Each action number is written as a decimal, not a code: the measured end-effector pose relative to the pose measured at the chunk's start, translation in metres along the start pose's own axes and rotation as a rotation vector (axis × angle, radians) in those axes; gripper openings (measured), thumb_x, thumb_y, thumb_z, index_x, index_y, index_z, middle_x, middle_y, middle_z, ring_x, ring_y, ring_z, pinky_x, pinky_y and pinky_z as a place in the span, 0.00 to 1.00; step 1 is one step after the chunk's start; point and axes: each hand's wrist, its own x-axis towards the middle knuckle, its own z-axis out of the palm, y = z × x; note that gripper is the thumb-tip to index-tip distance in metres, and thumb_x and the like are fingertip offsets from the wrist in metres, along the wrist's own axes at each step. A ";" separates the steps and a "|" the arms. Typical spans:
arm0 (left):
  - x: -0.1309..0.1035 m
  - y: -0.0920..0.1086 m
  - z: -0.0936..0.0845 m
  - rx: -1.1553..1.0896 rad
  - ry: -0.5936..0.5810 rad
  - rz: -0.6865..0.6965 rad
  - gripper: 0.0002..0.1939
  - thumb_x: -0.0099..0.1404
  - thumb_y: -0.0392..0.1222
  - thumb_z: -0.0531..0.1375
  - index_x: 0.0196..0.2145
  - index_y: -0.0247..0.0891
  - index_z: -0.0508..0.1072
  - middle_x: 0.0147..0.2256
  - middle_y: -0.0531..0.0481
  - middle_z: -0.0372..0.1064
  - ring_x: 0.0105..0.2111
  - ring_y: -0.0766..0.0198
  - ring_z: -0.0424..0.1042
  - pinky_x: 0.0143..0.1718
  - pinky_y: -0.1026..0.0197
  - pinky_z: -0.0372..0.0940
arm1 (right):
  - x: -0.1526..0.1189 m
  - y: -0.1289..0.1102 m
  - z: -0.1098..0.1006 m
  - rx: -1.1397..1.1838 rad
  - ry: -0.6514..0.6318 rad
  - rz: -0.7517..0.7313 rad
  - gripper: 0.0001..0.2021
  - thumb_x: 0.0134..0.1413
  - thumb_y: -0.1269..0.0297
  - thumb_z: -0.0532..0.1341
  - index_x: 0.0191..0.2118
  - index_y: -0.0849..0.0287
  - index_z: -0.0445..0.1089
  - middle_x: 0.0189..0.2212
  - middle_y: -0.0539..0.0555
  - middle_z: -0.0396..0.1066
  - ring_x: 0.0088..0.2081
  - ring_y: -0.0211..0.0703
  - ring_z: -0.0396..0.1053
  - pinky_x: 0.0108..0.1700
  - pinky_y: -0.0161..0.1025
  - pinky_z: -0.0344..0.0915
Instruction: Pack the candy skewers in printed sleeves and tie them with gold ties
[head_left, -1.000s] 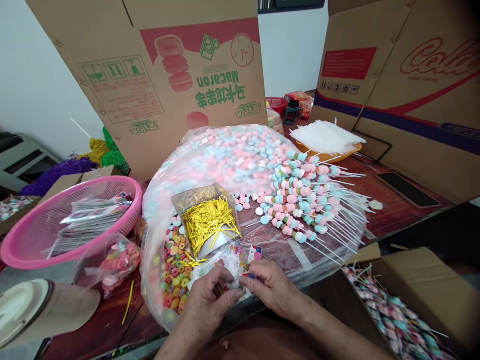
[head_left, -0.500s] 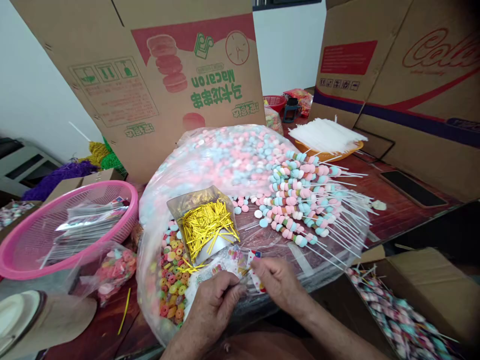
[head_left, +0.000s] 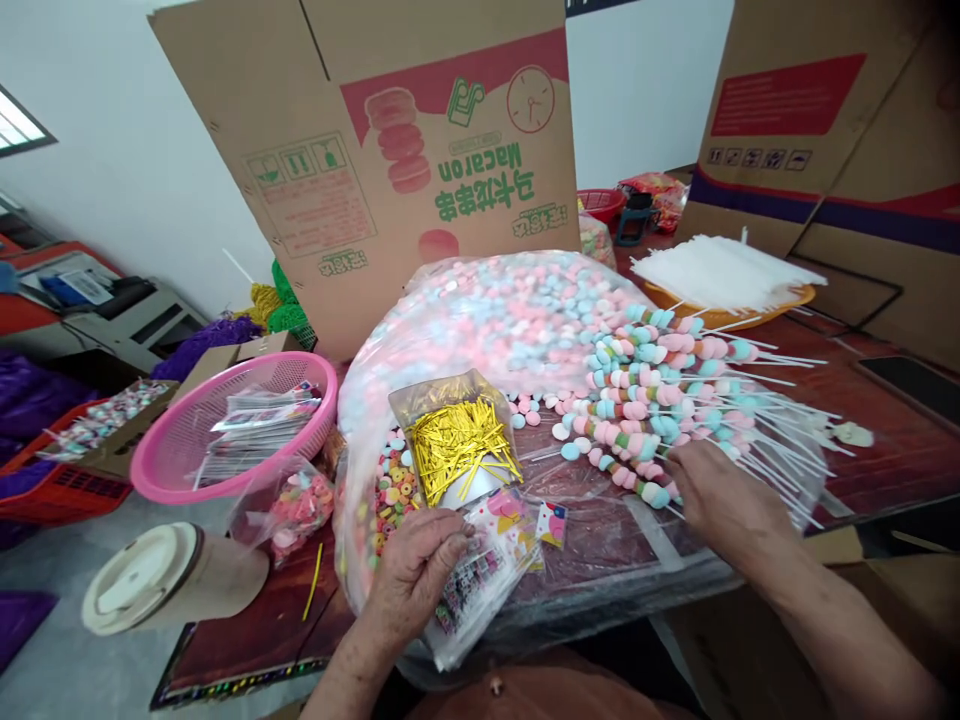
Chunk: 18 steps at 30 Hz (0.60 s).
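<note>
Curled at the near side of the table, my left hand (head_left: 420, 565) is closed, thumb against fingers, on the top edge of a stack of printed plastic bags (head_left: 487, 590). A small printed flap (head_left: 552, 524) sticks out at the stack's right. My right hand (head_left: 712, 495) reaches over the front of a pile of marshmallow candy skewers (head_left: 622, 430), its fingers closed around the lowest skewer's stick; the fingertips are partly hidden. Behind the bags stands an open pouch of gold twist ties (head_left: 465, 450).
A big clear bag of pink and blue candies (head_left: 480, 310) covers the table's middle, with ring gummies (head_left: 394, 490) at its left. A pink basket (head_left: 232, 480), a lidded cup (head_left: 172, 575) and a bag of gummies (head_left: 300, 510) stand left. White sticks (head_left: 727, 272) lie back right.
My right hand has left the printed bags and moved right to the skewers. My left hand stays at the bags, which now show more fully. The view has turned left.
</note>
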 end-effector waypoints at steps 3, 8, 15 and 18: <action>0.001 0.001 -0.004 0.017 -0.038 0.002 0.09 0.62 0.36 0.55 0.37 0.39 0.74 0.32 0.47 0.75 0.35 0.62 0.72 0.38 0.60 0.67 | -0.006 -0.008 -0.020 0.301 0.147 -0.204 0.07 0.59 0.69 0.49 0.39 0.60 0.63 0.31 0.56 0.69 0.32 0.43 0.68 0.34 0.37 0.63; 0.009 0.008 -0.009 0.031 -0.058 0.020 0.09 0.63 0.38 0.54 0.36 0.38 0.73 0.31 0.47 0.74 0.33 0.63 0.72 0.36 0.60 0.65 | -0.017 -0.025 -0.033 0.304 0.165 -0.402 0.11 0.55 0.75 0.50 0.42 0.60 0.63 0.33 0.57 0.71 0.36 0.43 0.70 0.37 0.38 0.65; 0.014 0.012 -0.013 0.090 -0.152 -0.013 0.12 0.65 0.40 0.50 0.32 0.37 0.72 0.29 0.48 0.74 0.31 0.63 0.71 0.34 0.61 0.63 | -0.027 -0.019 -0.029 0.351 0.129 -0.453 0.12 0.53 0.76 0.50 0.41 0.59 0.65 0.33 0.57 0.72 0.35 0.43 0.70 0.37 0.38 0.65; 0.018 0.013 -0.011 0.099 -0.227 0.014 0.12 0.65 0.39 0.50 0.32 0.38 0.72 0.30 0.48 0.73 0.31 0.64 0.70 0.34 0.60 0.61 | -0.026 -0.019 -0.033 0.377 0.087 -0.463 0.12 0.53 0.77 0.50 0.40 0.59 0.66 0.34 0.57 0.72 0.35 0.43 0.69 0.36 0.37 0.65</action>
